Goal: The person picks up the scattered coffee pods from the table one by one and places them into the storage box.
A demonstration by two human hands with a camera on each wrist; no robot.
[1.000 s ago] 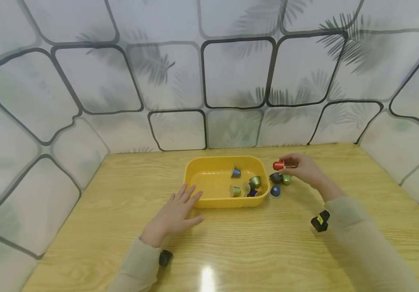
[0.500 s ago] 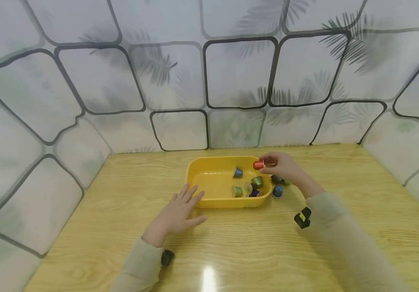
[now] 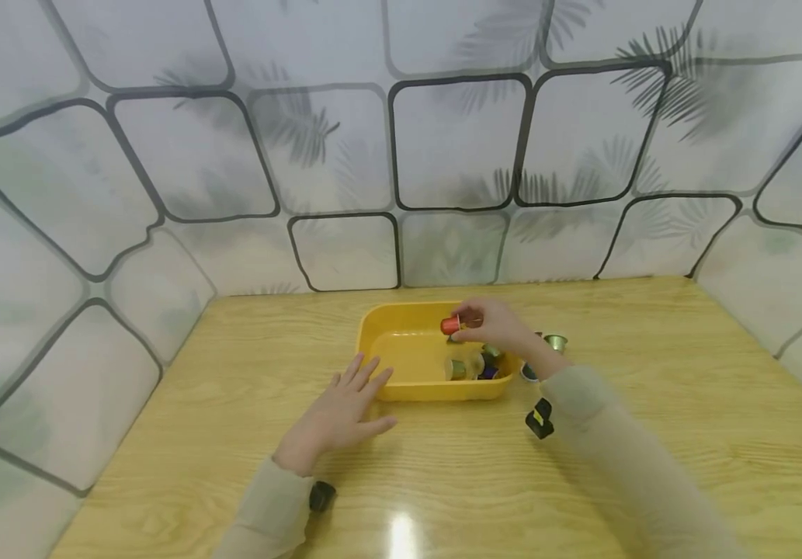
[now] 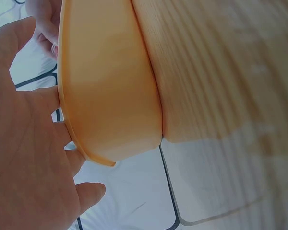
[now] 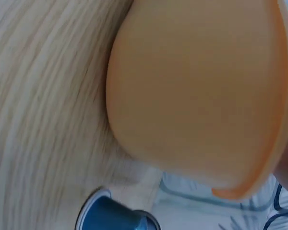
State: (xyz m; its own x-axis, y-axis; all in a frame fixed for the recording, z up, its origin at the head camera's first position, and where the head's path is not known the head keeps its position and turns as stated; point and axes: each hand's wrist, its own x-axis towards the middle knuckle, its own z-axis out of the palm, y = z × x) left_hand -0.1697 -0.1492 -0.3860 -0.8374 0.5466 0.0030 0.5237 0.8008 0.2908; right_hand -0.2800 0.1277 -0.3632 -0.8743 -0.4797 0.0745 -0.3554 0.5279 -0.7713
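Between thumb and fingers, my right hand [image 3: 494, 326] pinches a red coffee capsule [image 3: 450, 325] above the yellow tray [image 3: 407, 391]. My left hand [image 3: 334, 419] lies with spread, straight fingers at the tray's near left corner; in the left wrist view its fingertips touch the rim. Inside the tray, toward the right, are a pale green capsule [image 3: 455, 369], a purple capsule [image 3: 487, 373] and other capsules partly hidden by the right hand and arm. In the right wrist view the tray's outer wall [image 5: 197, 91] covers most of the right hand.
Right of the tray, a green capsule [image 3: 556, 342] and a blue capsule [image 5: 113, 213] lie on the wooden table [image 3: 247, 334], partly behind the right forearm in the head view. A patterned curtain [image 3: 345, 155] stands behind the table. Dark wrist cameras sit under both sleeves.
My right hand has carried the red capsule leftward, from above the loose capsules beside the tray to over the tray's inside. The left hand stays in place at the rim.
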